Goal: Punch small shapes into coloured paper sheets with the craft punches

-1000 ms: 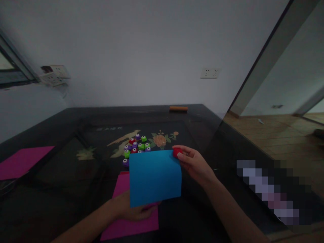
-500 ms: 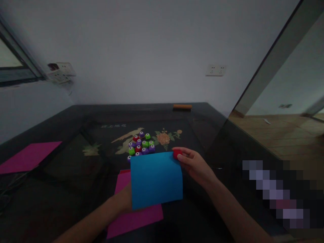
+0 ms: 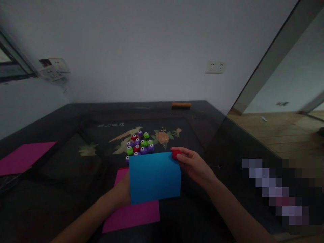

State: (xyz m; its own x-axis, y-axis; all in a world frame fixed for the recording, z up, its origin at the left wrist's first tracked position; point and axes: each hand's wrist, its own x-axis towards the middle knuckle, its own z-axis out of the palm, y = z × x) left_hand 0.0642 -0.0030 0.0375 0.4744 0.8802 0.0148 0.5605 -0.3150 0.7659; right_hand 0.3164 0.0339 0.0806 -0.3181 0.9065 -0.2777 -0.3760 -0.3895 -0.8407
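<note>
A blue sheet of paper (image 3: pixel 155 177) is held up above the dark table (image 3: pixel 63 135). My left hand (image 3: pixel 124 192) grips its lower left edge, mostly hidden behind the sheet. My right hand (image 3: pixel 193 163) holds a small red punch (image 3: pixel 176 154) clamped on the sheet's upper right corner. A magenta sheet (image 3: pixel 133 214) lies flat under the blue one. Beyond the blue sheet sits a cluster of several small punches (image 3: pixel 140 145) in green, purple and red.
Another magenta sheet (image 3: pixel 24 157) lies at the table's left edge. An orange bar (image 3: pixel 181 105) rests at the far edge by the wall. A glass panel and wooden floor (image 3: pixel 278 131) are to the right.
The blue sheet and both hands have barely shifted; the camera view drifted slightly. The right hand keeps the red punch on the sheet's corner.
</note>
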